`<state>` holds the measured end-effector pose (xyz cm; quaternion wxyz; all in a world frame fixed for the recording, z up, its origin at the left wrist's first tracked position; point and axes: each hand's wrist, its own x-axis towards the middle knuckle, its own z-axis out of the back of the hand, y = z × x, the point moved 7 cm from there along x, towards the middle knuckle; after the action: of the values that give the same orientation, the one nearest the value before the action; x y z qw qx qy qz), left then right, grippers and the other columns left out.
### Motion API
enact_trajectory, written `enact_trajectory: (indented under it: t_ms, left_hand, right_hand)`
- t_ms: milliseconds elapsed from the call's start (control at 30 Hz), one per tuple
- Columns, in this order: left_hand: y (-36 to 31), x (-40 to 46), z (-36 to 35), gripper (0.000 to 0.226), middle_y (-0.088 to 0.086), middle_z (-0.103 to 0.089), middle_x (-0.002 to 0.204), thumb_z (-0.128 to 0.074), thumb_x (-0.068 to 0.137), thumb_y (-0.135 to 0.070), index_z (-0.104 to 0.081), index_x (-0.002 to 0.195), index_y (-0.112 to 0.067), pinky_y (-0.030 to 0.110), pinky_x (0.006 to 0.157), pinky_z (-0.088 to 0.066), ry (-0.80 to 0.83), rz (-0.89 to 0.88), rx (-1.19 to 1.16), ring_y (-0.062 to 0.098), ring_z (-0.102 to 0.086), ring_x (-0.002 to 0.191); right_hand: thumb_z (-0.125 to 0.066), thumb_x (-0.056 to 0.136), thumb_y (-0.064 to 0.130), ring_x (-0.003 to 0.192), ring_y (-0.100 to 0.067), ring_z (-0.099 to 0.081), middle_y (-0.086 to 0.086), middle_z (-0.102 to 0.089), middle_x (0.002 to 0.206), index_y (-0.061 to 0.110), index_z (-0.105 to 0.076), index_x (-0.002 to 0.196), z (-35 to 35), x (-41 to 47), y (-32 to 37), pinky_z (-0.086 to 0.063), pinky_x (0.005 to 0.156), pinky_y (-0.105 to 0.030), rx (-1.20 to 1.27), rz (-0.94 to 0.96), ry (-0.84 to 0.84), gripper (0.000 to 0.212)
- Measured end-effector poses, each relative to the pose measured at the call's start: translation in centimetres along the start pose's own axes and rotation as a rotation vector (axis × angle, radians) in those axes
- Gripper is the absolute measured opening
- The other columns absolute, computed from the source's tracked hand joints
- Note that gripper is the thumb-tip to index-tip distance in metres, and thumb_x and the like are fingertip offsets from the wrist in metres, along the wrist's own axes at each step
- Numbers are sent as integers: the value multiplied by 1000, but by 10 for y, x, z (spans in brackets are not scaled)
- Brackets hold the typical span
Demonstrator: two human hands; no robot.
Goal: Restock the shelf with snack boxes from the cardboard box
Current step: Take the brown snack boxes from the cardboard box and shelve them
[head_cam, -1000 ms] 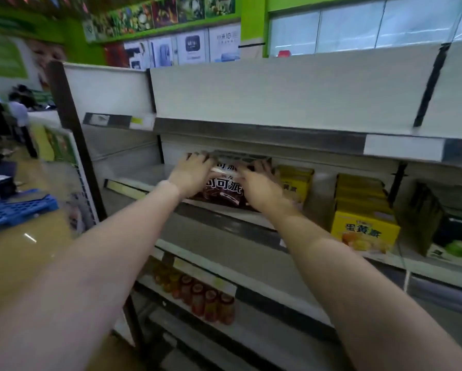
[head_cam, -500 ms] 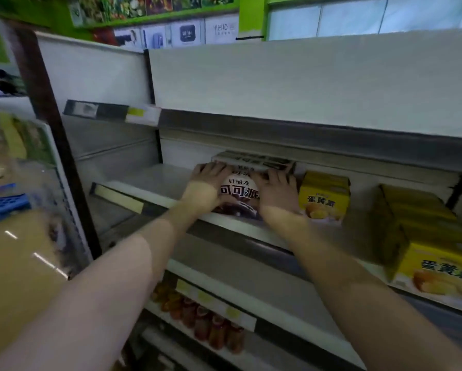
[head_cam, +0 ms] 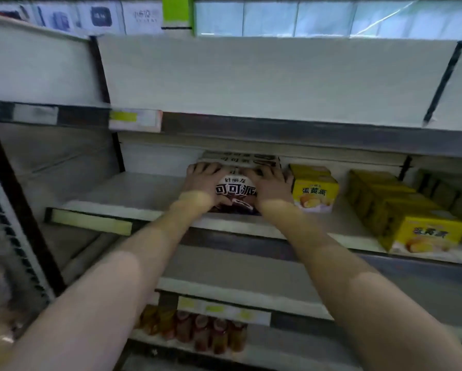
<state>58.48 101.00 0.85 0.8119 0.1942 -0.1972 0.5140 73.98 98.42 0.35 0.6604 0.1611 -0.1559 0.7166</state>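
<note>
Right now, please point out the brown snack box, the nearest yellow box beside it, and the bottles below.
brown snack box (head_cam: 236,189): head view, front label.
yellow box (head_cam: 315,194): head view, front face.
bottles (head_cam: 197,332): head view, middle of the row.

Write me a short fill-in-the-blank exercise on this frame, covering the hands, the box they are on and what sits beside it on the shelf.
1. The brown snack box is held by ____ hands, the left hand and the right hand.
2. The nearest box to its right is ____ in colour.
3. The brown box stands on the shelf, not on the one with the bottles, which is ____ it.

Missing words: both; yellow; below
</note>
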Motion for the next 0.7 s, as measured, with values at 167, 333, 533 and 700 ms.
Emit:
enact_trajectory:
  t_ms: [167, 333, 533, 700]
  left_hand:
    - [5, -5, -3, 109, -2, -41, 144, -85, 56, -55, -31, 148, -33, 39, 105, -24, 44, -54, 52, 25, -37, 131]
    - [3, -10, -8, 110, 0, -42, 143, -86, 56, -50, -31, 149, -28, 41, 106, -26, -29, -58, 60, 26, -39, 131]
    - [7, 6, -14, 112, -2, -37, 149, -87, 56, -49, -27, 149, -33, 39, 109, -23, 15, -58, 0, 24, -33, 137]
    - [7, 15, -21, 112, -1, -33, 154, -86, 59, -48, -25, 151, -32, 42, 116, -20, 2, -56, -14, 25, -30, 140]
  right_hand:
    - [-61, 88, 52, 145, -34, -20, -5, -33, 152, 48, -28, 147, 3, -4, 12, -7, 116, -63, -22, -51, -30, 67]
    - [-78, 75, 38, 144, -32, -21, -6, -29, 152, 43, -21, 149, 1, -11, 14, -15, 116, -56, -112, -64, -28, 94]
    - [-80, 73, 43, 145, -33, -20, -8, -28, 152, 39, -20, 151, 1, -7, 16, -16, 116, -56, -173, -100, -25, 98]
    - [-81, 72, 46, 146, -32, -20, -6, -29, 154, 37, -22, 151, -5, 4, 12, -14, 118, -58, -201, -83, -30, 99]
